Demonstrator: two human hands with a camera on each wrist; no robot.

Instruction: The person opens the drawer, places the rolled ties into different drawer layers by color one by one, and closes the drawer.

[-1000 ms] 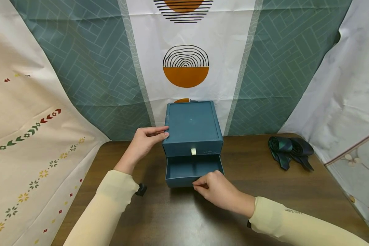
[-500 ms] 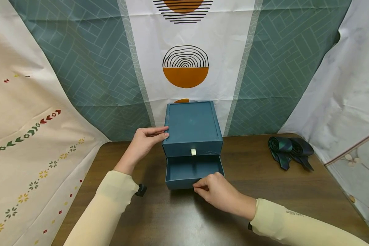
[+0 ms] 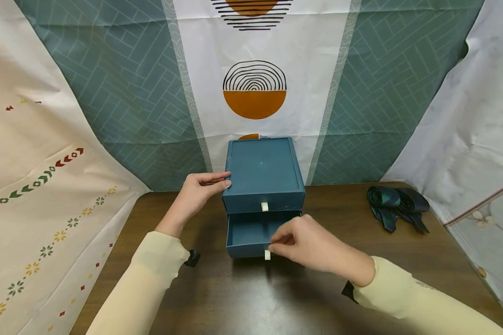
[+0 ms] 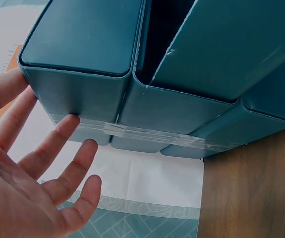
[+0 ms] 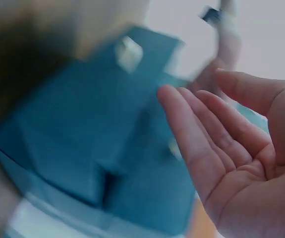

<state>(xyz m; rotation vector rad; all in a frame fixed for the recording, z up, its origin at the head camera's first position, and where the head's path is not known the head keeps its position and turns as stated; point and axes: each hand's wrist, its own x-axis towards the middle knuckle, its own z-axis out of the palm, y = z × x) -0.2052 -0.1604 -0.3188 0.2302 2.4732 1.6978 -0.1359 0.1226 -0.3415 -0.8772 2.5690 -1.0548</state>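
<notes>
A teal plastic drawer cabinet (image 3: 261, 165) stands upright against the back cloth. Its pulled-out drawer (image 3: 247, 251) sits below the shut top drawer (image 3: 243, 203), and the visible inside of it holds nothing. Pale tabs serve as handles, one on the top drawer (image 3: 264, 206) and one on the open drawer (image 3: 267, 255). My left hand (image 3: 197, 195) touches the cabinet's upper left side with extended fingers, which appear spread in the left wrist view. Over the open drawer's front right, my right hand (image 3: 308, 243) hovers beside the lower tab, its thumb apart from the fingers in the right wrist view.
Two rolled dark green neckties (image 3: 396, 204) lie at the right back of the brown wooden table (image 3: 218, 298). Patterned cloths hang behind and along both sides. Clear tape (image 4: 157, 134) runs across the cabinet's side in the left wrist view.
The drawer slid slightly farther out toward me. My right hand then let go of its tab and moved up and to the right, uncovering the tab. The left hand stays in place.
</notes>
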